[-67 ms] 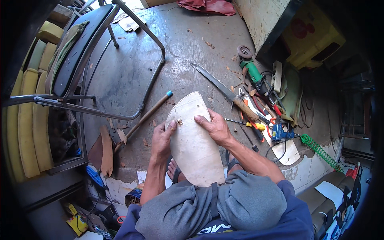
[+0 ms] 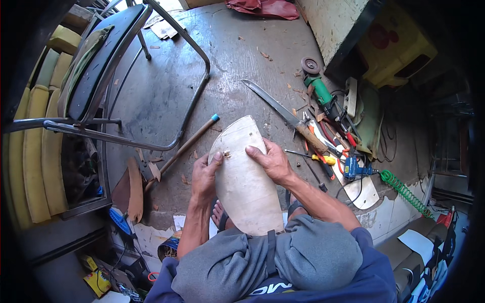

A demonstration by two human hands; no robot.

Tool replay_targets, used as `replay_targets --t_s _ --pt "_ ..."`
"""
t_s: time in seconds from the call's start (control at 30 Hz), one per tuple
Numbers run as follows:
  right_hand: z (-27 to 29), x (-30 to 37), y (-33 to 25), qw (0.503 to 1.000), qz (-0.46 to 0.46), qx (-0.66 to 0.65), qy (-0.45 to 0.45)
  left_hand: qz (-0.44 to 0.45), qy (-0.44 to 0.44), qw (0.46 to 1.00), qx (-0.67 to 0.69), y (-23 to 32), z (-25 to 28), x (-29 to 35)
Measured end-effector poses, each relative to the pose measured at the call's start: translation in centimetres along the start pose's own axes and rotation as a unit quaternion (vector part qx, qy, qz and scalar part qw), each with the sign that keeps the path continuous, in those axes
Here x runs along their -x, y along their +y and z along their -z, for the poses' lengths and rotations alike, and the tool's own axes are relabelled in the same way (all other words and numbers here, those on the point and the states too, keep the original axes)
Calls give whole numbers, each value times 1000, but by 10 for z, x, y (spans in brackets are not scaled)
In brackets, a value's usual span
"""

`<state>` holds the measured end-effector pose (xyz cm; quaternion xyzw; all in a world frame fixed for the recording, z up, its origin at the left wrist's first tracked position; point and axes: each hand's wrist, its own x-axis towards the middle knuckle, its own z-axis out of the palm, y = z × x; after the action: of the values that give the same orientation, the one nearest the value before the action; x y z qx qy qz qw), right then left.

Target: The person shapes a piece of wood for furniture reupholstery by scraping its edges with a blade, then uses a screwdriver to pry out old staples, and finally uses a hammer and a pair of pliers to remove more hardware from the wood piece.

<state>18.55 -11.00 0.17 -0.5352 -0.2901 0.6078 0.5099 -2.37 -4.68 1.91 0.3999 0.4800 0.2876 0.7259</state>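
Between my hands I hold a pale, curved wooden panel, pointed at its far end and resting its near end by my lap. A small hole shows near its far right edge, and a rough, chipped spot lies by my left thumb. My left hand is closed on its left edge, thumb on top. On the right edge, my right hand grips it the same way, the fingers hidden beneath. Past my right hand lie a long-bladed knife with a wooden handle and a yellow-handled screwdriver.
On the right lie a green angle grinder, a blue air tool with a coiled green hose, and another pale panel. A wooden stick lies left of centre. A folding chair stands at the far left.
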Motion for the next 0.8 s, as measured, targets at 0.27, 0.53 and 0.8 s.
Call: replay_targets --t_s 0.27,0.53,0.8 --pt "-1 -5 3 998 -13 -55 -39 -22 21 999 21 7 -7 7" --pt "59 -28 29 935 -76 333 93 -20 51 997 -54 0 7 0" --pt "139 -47 102 780 130 550 268 -40 106 981 -155 2 4 1"
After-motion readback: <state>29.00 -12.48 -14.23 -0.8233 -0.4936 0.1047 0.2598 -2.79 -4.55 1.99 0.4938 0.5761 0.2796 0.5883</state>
